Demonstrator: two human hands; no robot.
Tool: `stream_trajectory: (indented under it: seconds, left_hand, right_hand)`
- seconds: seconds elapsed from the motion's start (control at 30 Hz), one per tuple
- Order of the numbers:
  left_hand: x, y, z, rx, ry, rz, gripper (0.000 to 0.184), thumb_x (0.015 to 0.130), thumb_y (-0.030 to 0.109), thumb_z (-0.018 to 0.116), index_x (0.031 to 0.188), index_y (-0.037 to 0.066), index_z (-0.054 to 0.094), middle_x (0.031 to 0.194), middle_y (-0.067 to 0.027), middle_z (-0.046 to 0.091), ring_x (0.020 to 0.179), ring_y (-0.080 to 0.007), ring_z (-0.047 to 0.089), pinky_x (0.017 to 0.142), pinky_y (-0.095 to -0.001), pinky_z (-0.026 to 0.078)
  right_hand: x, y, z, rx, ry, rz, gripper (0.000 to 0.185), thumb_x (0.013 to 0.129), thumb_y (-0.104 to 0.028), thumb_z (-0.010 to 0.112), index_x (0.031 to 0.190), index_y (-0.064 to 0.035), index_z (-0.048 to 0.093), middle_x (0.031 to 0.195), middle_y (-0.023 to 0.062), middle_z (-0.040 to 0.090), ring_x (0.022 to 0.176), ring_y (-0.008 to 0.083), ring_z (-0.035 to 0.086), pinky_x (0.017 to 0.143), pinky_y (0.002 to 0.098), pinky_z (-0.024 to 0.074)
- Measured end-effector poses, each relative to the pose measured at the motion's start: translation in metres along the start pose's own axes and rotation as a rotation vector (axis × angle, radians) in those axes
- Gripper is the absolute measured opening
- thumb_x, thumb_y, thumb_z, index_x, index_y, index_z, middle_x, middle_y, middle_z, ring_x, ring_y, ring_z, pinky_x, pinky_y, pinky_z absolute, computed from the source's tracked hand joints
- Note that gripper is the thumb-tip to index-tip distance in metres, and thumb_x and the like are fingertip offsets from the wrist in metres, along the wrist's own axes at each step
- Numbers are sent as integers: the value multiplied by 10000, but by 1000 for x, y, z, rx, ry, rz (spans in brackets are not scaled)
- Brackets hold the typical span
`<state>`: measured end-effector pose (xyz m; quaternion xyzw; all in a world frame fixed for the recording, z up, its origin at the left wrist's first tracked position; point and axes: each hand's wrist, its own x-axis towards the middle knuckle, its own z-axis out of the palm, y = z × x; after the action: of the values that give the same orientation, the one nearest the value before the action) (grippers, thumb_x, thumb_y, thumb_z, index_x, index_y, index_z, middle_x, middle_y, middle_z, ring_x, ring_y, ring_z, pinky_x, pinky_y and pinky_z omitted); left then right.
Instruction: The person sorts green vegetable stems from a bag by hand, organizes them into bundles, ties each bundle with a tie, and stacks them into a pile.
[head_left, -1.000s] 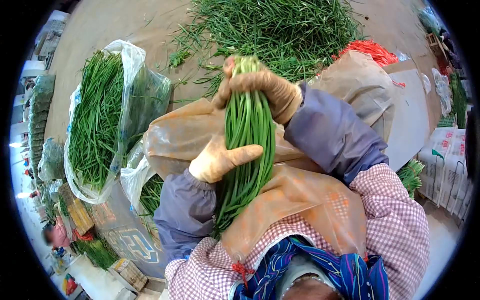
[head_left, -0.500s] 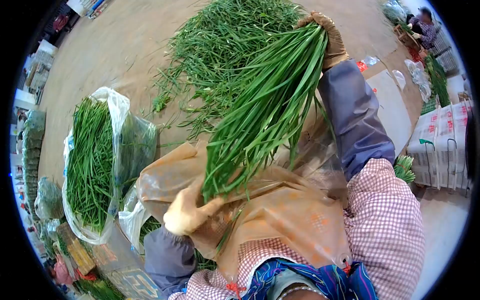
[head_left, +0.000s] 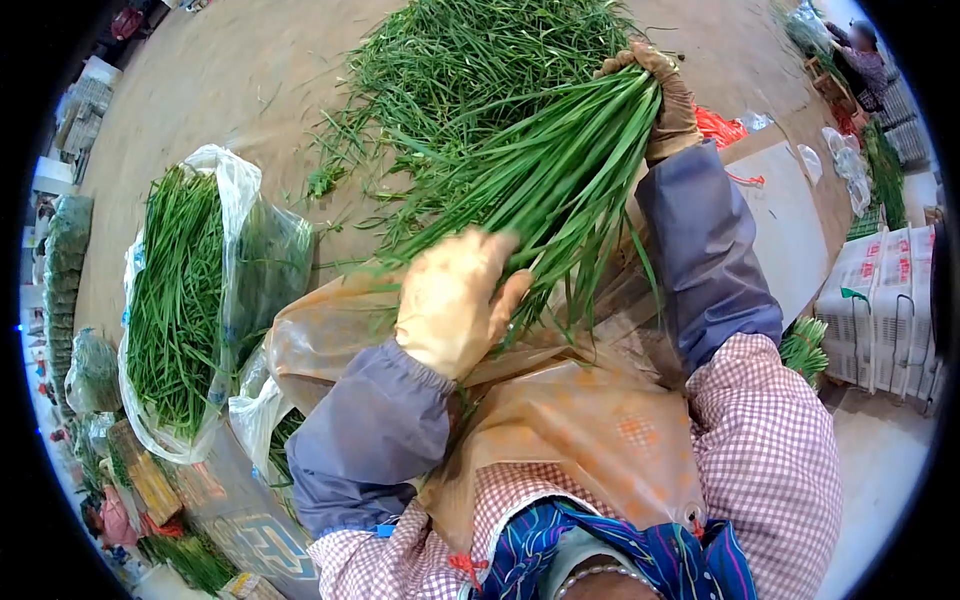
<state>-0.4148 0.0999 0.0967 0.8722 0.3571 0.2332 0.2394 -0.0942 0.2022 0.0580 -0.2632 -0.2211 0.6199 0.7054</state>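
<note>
My right hand (head_left: 668, 105), in a brownish glove, is closed round the pale stem end of a bunch of garlic chives (head_left: 560, 190). Its long green leaves fan down and leftward over my lap. My left hand (head_left: 455, 295), in a cream glove, is at the lower leaves, thumb apart from the fingers; the fingertips are smeared by motion. A translucent tan apron (head_left: 570, 430) covers my lap beneath the bunch. Just beyond it, a large heap of loose green leaves (head_left: 470, 80) lies on the ground.
To the left stands an open clear plastic bag (head_left: 235, 190) packed with upright chives (head_left: 175, 300). White crates (head_left: 880, 310) are stacked at right, near a small bunch of stems (head_left: 803, 347). A flat pale board (head_left: 785, 220) lies beyond my right arm. Another person (head_left: 862, 65) sits far right.
My left hand has moved up and right from the leaf tips to partway along the leaves. My right hand keeps its hold on the bunch, slightly lower in view.
</note>
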Motion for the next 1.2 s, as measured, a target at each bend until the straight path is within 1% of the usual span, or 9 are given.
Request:
stream_trajectory:
  seconds: [0.07,0.3,0.5,0.67,0.8,0.87,0.93,1.0,1.2]
  left_hand:
    - [-23,-9,6,-66,-268,-122,205,875,189,619,1023,46,623,771,-204,620,718,-396,607,652,-448,500]
    - [-76,-29,-56,-2,-355,-390,161,854,187,619,930,48,652,773,-180,652,733,-369,635,655,-448,501]
    - [-30,-3,-61,-113,184,-125,152,786,63,698,931,41,657,882,-128,668,817,-312,649,740,-380,510]
    - [24,-2,-46,-121,292,106,187,787,33,684,972,33,658,1005,-130,672,941,-285,654,841,-360,498]
    - [61,0,-28,-109,274,186,249,799,115,711,1028,39,647,1189,-175,603,1130,-302,575,939,-389,455]
    - [76,-3,-7,-196,222,298,282,815,171,722,1051,47,629,1235,-183,566,1157,-314,541,978,-400,430]
    - [75,-6,16,-517,91,188,298,832,189,717,1070,49,603,1215,-191,560,1113,-319,552,945,-410,448]
    - [63,-14,14,-537,-185,-1,294,869,214,674,1086,44,573,1119,-205,585,1023,-337,583,888,-416,473]
    - [7,-59,11,32,-696,-236,360,899,352,581,1119,72,632,1001,-222,646,954,-384,626,819,-452,499]
  right_hand:
    - [3,-5,-12,-26,35,-60,124,838,-138,700,917,-85,621,879,78,665,860,267,665,816,447,570]
    - [-1,-19,-14,-68,20,-115,160,848,-136,682,978,-111,593,879,74,657,868,269,661,819,456,561]
    - [-15,1,15,32,-275,-127,214,866,-160,660,1059,-156,568,887,27,617,880,227,607,915,444,480]
    - [-36,5,36,19,-405,-127,291,847,-187,696,1092,-159,541,862,14,573,886,202,584,928,420,459]
    - [-47,17,48,66,-438,-109,337,842,-177,692,1108,-147,486,876,22,579,888,213,593,892,411,478]
    - [-53,22,54,37,-351,-98,403,852,-184,656,1168,-121,413,834,60,575,815,232,605,814,400,498]
    - [-43,24,45,47,-490,-97,402,843,-150,649,1159,-127,401,829,59,575,804,213,619,792,390,520]
    - [-50,18,42,79,-326,-139,381,839,-110,655,1125,-128,403,816,28,540,743,175,576,779,362,502]
    - [-53,-14,37,-19,-343,-270,379,855,-192,690,1106,-134,412,796,-13,466,760,138,527,798,326,467]
